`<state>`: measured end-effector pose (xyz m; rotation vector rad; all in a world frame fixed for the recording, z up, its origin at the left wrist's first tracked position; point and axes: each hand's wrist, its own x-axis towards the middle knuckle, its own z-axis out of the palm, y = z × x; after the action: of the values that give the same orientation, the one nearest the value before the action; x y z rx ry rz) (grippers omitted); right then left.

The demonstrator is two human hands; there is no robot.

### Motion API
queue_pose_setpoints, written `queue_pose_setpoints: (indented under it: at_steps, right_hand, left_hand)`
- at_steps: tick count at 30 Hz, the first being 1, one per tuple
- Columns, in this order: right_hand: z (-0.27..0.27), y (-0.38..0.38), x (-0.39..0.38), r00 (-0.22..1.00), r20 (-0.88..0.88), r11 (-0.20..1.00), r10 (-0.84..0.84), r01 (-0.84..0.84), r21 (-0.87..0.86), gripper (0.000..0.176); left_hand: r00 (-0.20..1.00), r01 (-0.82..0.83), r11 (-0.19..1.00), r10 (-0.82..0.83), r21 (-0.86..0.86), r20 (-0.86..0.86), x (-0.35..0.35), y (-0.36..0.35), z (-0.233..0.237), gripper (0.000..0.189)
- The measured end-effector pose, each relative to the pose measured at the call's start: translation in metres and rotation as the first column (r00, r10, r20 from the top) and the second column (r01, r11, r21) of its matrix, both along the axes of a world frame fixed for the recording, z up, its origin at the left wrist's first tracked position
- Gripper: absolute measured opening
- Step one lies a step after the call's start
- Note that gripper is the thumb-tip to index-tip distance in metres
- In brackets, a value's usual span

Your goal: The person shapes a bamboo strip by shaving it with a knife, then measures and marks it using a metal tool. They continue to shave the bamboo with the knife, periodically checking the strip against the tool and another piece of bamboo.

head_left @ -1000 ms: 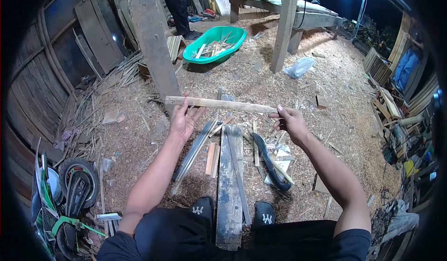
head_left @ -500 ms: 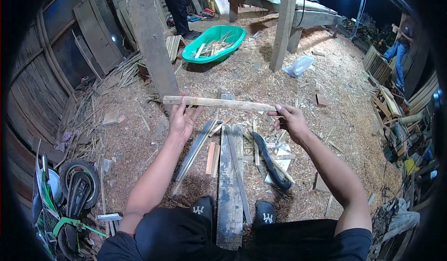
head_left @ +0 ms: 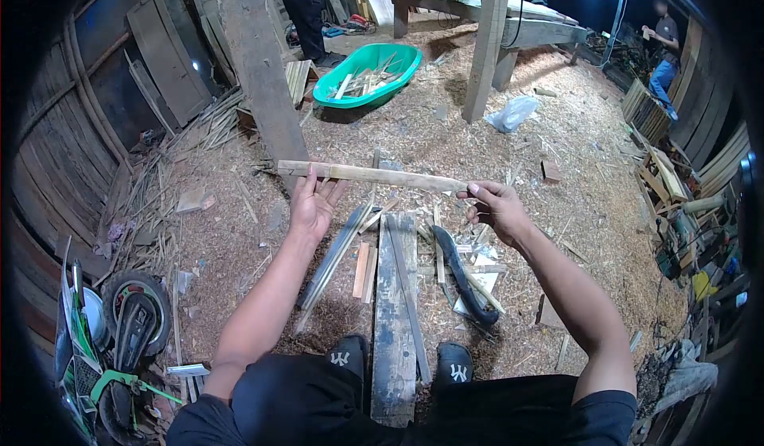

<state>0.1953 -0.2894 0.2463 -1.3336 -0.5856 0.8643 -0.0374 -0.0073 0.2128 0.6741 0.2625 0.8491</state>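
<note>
A long, pale wooden strip (head_left: pixel 382 176) is held up roughly level between my two hands, its right end narrower. My left hand (head_left: pixel 313 203) grips it near the wider left end, thumb in front and fingers partly spread below. At the tapered right end, my right hand (head_left: pixel 495 207) pinches the tip between thumb and fingers. Below lies a worn plank (head_left: pixel 394 319) between my feet, with a thin dark strip (head_left: pixel 407 295) across it. A curved black object (head_left: pixel 461 275) lies right of the plank, and small wood pieces (head_left: pixel 364 271) lie left of it.
A green tub (head_left: pixel 368 76) of wood scraps stands ahead, between two posts (head_left: pixel 267 72) (head_left: pixel 487 48). Behind it, a person (head_left: pixel 302 8) works at a long bench (head_left: pixel 493 20). Another person (head_left: pixel 664 52) is at the far right. A small motorbike (head_left: pixel 119 327) stands at lower left.
The person at the far right has moved farther back and to the left. My hands and the strip have hardly moved; the strip's left end is slightly higher.
</note>
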Motion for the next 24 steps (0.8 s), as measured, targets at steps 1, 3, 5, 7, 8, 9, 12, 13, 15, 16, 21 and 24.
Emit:
queue_pose_setpoints:
  at_steps: [1,3,5,7,8,9,12,13,15,16,21,24]
  right_hand:
    - [-0.001,0.000,0.001,1.000,0.000,1.000,0.000,0.000,0.000,0.030]
    - [-0.003,-0.001,0.003,1.000,0.010,1.000,0.015,-0.015,0.007,0.031]
    - [-0.003,-0.003,0.004,1.000,-0.002,0.999,0.031,-0.031,0.014,0.032]
    - [-0.002,-0.004,0.004,0.999,-0.013,0.999,0.048,-0.048,0.022,0.034]
    - [-0.001,-0.004,0.004,0.999,-0.025,0.999,0.044,-0.044,0.027,0.034]
    - [0.000,-0.005,0.004,0.999,-0.036,0.999,0.040,-0.039,0.032,0.033]
    - [0.007,-0.005,0.001,0.999,-0.045,0.998,0.029,-0.026,0.056,0.033]
    - [0.008,-0.005,0.002,0.999,-0.043,0.998,0.028,-0.026,0.058,0.033]
    - [0.010,-0.004,0.004,0.999,-0.048,0.997,-0.004,0.007,0.078,0.034]
    - [0.011,-0.004,0.004,0.999,-0.046,0.997,-0.004,0.007,0.080,0.034]
    - [0.013,-0.003,0.008,0.998,-0.059,0.994,-0.029,0.035,0.108,0.035]
    - [0.014,-0.004,0.007,0.997,-0.066,0.993,-0.033,0.040,0.107,0.035]
  left_hand:
    - [1.000,-0.003,1.000,0.003,-0.007,-0.007,0.000,0.000,0.000,0.037]
    - [1.000,-0.006,1.000,0.006,-0.013,-0.013,0.000,0.000,0.002,0.036]
    - [1.000,-0.007,1.000,0.007,-0.026,-0.002,-0.001,-0.002,0.003,0.035]
    - [1.000,-0.009,1.000,0.009,-0.021,0.004,-0.001,-0.003,0.004,0.036]
    - [1.000,-0.010,1.000,0.010,-0.016,0.009,-0.001,-0.004,0.005,0.036]
    - [1.000,-0.009,1.000,0.009,-0.015,0.011,0.000,-0.004,0.005,0.036]
    - [1.000,-0.021,0.999,0.022,-0.036,0.012,0.001,-0.006,0.007,0.039]
    - [1.000,-0.023,1.000,0.023,-0.019,0.007,0.001,-0.006,0.006,0.040]
    - [1.000,-0.024,1.000,0.024,0.000,0.003,0.003,-0.007,0.006,0.041]
    - [1.000,-0.022,1.000,0.022,-0.011,0.016,0.004,-0.008,0.006,0.041]
    - [0.999,-0.019,0.999,0.021,-0.040,0.033,0.005,-0.010,0.008,0.040]
    - [1.000,-0.006,0.999,0.007,-0.050,0.026,0.005,-0.009,0.007,0.041]
